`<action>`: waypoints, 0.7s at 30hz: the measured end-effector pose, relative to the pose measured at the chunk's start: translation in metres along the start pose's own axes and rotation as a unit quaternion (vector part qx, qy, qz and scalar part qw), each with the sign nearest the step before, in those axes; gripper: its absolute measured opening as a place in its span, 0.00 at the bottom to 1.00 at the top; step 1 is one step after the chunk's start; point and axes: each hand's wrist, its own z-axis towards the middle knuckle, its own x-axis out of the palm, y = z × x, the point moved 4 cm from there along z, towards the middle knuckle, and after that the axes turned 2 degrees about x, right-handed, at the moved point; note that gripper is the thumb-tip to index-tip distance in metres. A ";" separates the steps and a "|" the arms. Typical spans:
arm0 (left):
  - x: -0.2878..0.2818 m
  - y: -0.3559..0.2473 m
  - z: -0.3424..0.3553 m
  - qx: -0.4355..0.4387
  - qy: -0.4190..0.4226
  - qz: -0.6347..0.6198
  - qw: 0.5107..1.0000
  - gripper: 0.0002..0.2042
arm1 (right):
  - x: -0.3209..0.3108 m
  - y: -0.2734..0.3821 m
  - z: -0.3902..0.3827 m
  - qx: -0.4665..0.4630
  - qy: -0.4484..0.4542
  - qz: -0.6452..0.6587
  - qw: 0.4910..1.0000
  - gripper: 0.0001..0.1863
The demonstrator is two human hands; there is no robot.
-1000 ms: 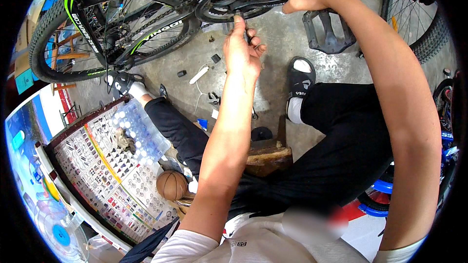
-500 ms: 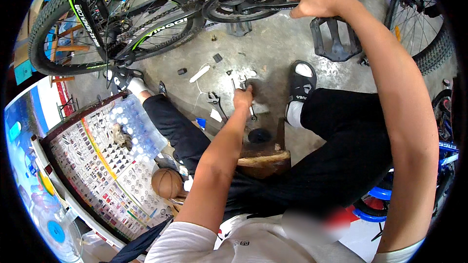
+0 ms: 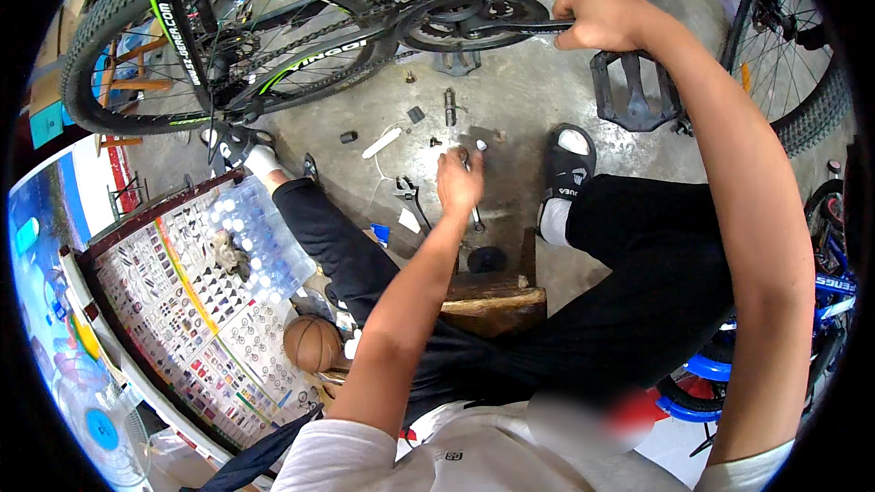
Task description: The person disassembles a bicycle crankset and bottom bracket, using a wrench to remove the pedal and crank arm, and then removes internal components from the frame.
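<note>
At the upper right, my right hand (image 3: pixel 603 15) is closed around the black crank arm (image 3: pixel 540 26) of a bicycle (image 3: pixel 301 68). The arm extends from the chainring (image 3: pixel 474 18); a black pedal (image 3: pixel 635 91) hangs beside my hand. Down at the floor, my left hand (image 3: pixel 458 184) is over a metal wrench (image 3: pixel 478 217), its thumb and fingers apart on either side of the wrench's upper end. The palm hides the wrench's middle. A short dark metal tool (image 3: pixel 449 107) lies beyond that hand. An adjustable wrench (image 3: pixel 412 197) lies to its left.
Around the tools are a white stick-shaped thing (image 3: pixel 381 143) with a cord, small dark parts (image 3: pixel 416 115) and a blue packet (image 3: pixel 380 233). A basketball (image 3: pixel 312 343) sits by a printed board (image 3: pixel 173 301) with bottles. Another bicycle's wheel (image 3: pixel 793 64) stands at right.
The short dark metal tool now shows on the floor beyond my left hand. That hand's fingers have spread beside the wrench. My right hand stays on the crank arm; the view has shifted slightly.
</note>
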 end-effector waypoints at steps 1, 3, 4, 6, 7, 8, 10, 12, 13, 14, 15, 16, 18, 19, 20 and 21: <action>-0.013 -0.009 -0.026 0.054 -0.018 0.007 0.998 0.21 | -0.002 0.005 0.001 0.003 0.004 -0.003 1.000 0.18; -0.036 -0.028 -0.077 0.108 0.007 0.013 0.994 0.18 | -0.005 0.009 0.001 0.000 0.005 -0.008 1.000 0.18; -0.044 -0.039 -0.100 0.109 0.052 0.011 0.993 0.17 | -0.005 0.006 -0.002 -0.002 -0.005 -0.013 1.000 0.18; -0.056 -0.047 -0.138 0.142 0.077 0.034 0.986 0.18 | -0.006 0.001 -0.005 -0.010 -0.020 -0.018 1.000 0.17; -0.055 -0.042 -0.152 0.141 0.072 0.037 0.987 0.18 | -0.005 0.003 -0.003 -0.024 -0.020 -0.016 0.999 0.19; -0.052 -0.034 -0.164 0.113 0.061 0.004 0.992 0.18 | -0.006 0.005 -0.001 -0.037 -0.019 -0.014 0.999 0.20; -0.055 -0.036 -0.166 0.051 0.031 0.040 0.997 0.17 | -0.009 0.015 -0.002 -0.036 -0.013 -0.044 0.998 0.22; -0.057 -0.042 -0.164 0.083 0.008 0.056 0.995 0.16 | -0.011 0.016 -0.004 -0.031 -0.008 -0.077 0.997 0.24; -0.058 -0.047 -0.166 0.114 -0.013 0.072 0.991 0.15 | -0.011 0.014 -0.005 -0.055 -0.038 -0.123 0.990 0.24; -0.057 -0.047 -0.168 0.116 -0.015 0.070 0.991 0.15 | -0.010 0.014 -0.007 -0.078 -0.069 -0.170 0.980 0.25; -0.055 -0.044 -0.167 0.113 -0.009 0.081 0.990 0.14 | -0.011 0.020 -0.009 -0.078 -0.073 -0.172 0.979 0.25; -0.053 -0.043 -0.166 0.110 -0.002 0.091 0.990 0.13 | -0.010 0.025 -0.011 -0.059 -0.070 -0.193 0.977 0.21; -0.052 -0.040 -0.167 0.100 -0.017 0.085 0.991 0.13 | -0.007 0.038 -0.014 -0.040 -0.070 -0.215 0.973 0.18; -0.052 -0.039 -0.166 0.104 -0.017 0.088 0.991 0.13 | -0.003 0.044 -0.015 -0.005 -0.067 -0.216 0.974 0.15; -0.052 -0.039 -0.166 0.107 -0.016 0.091 0.990 0.13 | 0.001 0.045 -0.015 0.029 -0.064 -0.216 0.974 0.13; -0.052 -0.039 -0.166 0.108 -0.018 0.090 0.990 0.13 | 0.004 0.046 -0.016 0.052 -0.076 -0.200 0.976 0.12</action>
